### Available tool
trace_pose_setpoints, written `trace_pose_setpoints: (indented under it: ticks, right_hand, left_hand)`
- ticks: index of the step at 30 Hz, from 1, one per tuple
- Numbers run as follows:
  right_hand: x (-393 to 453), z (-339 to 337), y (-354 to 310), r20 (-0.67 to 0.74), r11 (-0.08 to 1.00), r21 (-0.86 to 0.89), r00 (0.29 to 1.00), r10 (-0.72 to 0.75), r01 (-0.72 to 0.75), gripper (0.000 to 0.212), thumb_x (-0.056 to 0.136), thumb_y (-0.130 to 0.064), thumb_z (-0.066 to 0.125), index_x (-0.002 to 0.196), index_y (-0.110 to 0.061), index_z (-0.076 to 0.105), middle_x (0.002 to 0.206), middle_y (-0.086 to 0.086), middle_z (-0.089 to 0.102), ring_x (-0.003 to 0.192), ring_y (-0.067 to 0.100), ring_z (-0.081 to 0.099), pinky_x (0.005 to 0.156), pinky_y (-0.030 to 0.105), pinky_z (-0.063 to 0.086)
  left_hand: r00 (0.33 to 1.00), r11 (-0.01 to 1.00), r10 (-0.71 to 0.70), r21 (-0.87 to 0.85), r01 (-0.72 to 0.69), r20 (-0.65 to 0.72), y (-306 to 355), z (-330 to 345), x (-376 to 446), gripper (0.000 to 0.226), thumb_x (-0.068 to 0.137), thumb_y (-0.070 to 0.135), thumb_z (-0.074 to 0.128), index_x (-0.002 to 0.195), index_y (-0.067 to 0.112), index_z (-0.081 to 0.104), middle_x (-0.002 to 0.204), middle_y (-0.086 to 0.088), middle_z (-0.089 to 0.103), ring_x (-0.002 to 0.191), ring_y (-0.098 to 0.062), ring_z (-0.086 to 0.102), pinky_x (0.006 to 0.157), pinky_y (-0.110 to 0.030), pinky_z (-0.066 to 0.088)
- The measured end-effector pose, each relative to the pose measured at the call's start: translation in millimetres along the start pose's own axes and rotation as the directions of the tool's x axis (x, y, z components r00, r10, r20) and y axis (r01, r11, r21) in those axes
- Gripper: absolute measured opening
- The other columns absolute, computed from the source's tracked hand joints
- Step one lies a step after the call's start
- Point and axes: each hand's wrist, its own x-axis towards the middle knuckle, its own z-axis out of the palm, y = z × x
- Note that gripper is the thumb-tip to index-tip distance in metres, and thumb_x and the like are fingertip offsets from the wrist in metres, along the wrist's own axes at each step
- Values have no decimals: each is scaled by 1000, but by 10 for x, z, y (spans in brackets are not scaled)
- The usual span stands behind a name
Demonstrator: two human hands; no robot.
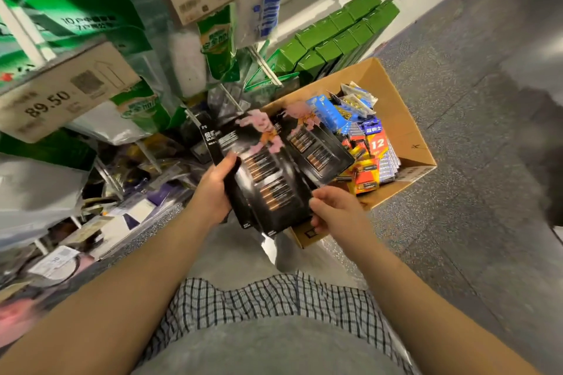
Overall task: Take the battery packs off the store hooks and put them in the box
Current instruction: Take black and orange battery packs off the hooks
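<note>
Left hand (217, 189) grips a fanned stack of black battery packs (271, 167) over the near-left corner of the box (408, 131); right hand (332, 207) pinches its lower edge. I'd square the stack up, then lay it flat by that corner, where the colourful packs (370, 149) aren't piled.

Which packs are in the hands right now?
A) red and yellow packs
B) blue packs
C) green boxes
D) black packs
D: both the left hand and the right hand grip a fanned stack of black packs above the near end of the box.
</note>
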Motion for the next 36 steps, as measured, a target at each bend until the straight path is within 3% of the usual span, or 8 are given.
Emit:
trace_pose_setpoints:
  ticks: [5,11,16,19,24,27,30,36]
  right_hand:
    - [88,210,54,43,993,-117,999,-5,10,16,94,-12,58,85,-24,62,65,-1,62,54,6,56,51,14,48]
    - [236,181,94,61,985,-174,998,4,7,8,93,-18,62,89,-24,64,78,-2,70,61,3,63,54,13,50]
    - [352,213,50,106,974,-228,994,24,1,13,94,-23,61,82,-28,61,79,-1,70,69,7,66,60,18,53]
    - [516,72,23,-64,984,-177,998,2,-13,13,93,-33,59,97,-22,63,92,-2,68,81,11,66,72,26,56]
    - [945,-387,68,-478,985,-154,878,-7,-76,67,80,-45,72,134,-14,45,125,4,54,113,22,55,97,44,48]
    - [1132,-494,74,-394,973,-185,917,55,-138,84,76,-44,77,140,-7,37,136,10,47,123,27,48,98,40,44]
    - [1237,-489,83,-299,944,-276,950,93,-179,72,77,-37,78,133,-6,44,132,11,52,115,27,54,86,35,45]
    - [1215,-477,52,-251,964,-165,954,164,-209,71,74,-35,79,131,-8,46,122,8,58,104,27,62,89,46,54]
  left_hand:
    - [995,994,100,50,-100,13,-53,37,-13,16,88,13,63,104,14,66,87,-5,75,80,-24,72,76,-40,60]
    - [997,998,59,33,-57,-55,-135,-4,-49,13,95,6,54,103,12,62,77,-3,74,72,-20,72,64,-33,59]
    - [997,1000,19,-8,-19,-80,-237,8,-69,13,94,8,57,104,13,63,84,-6,75,76,-21,74,71,-38,59]
    - [994,1000,-6,-3,6,-112,-217,-89,-52,16,91,9,60,106,14,63,89,-7,74,79,-22,73,72,-41,57]
    - [989,990,65,135,-47,-135,-207,-206,-68,21,90,3,62,102,20,66,86,0,75,80,-20,73,67,-35,56]
    - [991,981,61,189,-38,-117,-215,-187,-86,22,90,2,61,103,19,66,88,0,75,81,-19,73,66,-32,57]
    - [992,977,41,211,-15,-117,-220,-172,-92,27,87,1,64,108,19,65,99,-5,73,90,-24,71,73,-36,56]
    - [993,971,58,235,-32,-102,-169,-144,-73,33,87,-2,62,117,14,62,100,-6,72,86,-22,72,70,-35,55]
